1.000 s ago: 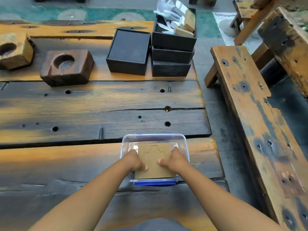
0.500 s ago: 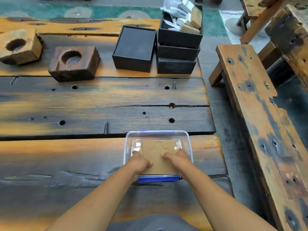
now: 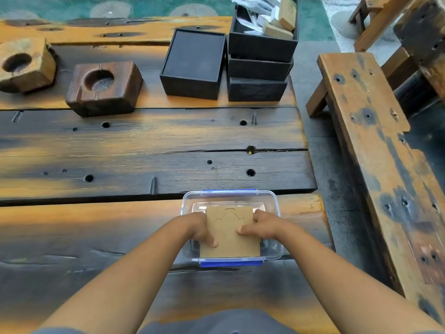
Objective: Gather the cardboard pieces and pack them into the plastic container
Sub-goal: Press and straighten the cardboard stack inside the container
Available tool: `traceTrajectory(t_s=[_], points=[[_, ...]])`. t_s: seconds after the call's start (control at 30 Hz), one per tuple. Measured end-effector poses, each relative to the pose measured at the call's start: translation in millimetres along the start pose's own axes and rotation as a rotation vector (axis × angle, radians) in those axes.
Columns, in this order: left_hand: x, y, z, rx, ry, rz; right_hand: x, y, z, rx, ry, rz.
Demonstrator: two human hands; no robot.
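Observation:
A clear plastic container (image 3: 274, 201) with blue clips stands on the wooden table near its front right corner. Over its opening I hold a flat brown cardboard piece (image 3: 230, 233) with a curved cut-out line near its far edge. My left hand (image 3: 201, 229) grips its left edge, thumb on top. My right hand (image 3: 261, 226) grips its right edge the same way. The piece's near edge sits over the container's near rim; whether it touches the bottom is hidden.
Black boxes stand at the table's far right: one open box (image 3: 192, 63) and a stack (image 3: 258, 68) topped with papers and small blocks. Two wooden blocks with round hollows (image 3: 103, 88) (image 3: 22, 65) sit far left. A wooden bench (image 3: 375, 150) runs along the right.
Both hands have slid outward from the top of the cardboard piece to its side edges. The piece has shifted slightly within the container's opening. The camera view drifted a little.

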State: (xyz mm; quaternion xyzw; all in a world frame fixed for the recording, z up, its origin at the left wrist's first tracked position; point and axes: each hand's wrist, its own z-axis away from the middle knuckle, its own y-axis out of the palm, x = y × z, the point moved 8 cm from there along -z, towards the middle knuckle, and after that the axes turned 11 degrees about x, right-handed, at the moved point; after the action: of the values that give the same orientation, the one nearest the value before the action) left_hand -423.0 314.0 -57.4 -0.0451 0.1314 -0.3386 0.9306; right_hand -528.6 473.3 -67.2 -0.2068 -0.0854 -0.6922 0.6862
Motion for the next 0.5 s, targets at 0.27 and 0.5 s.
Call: traceTrajectory(t_s=[0.27,0.5], points=[[5,-1,-6,0.023,0.011,0.074,-3,1,-5,0.057,0.039,0.054],[8,2,-13,-0.041,-0.047,0.019,0,0,-7,0.004,0.068,0.181]])
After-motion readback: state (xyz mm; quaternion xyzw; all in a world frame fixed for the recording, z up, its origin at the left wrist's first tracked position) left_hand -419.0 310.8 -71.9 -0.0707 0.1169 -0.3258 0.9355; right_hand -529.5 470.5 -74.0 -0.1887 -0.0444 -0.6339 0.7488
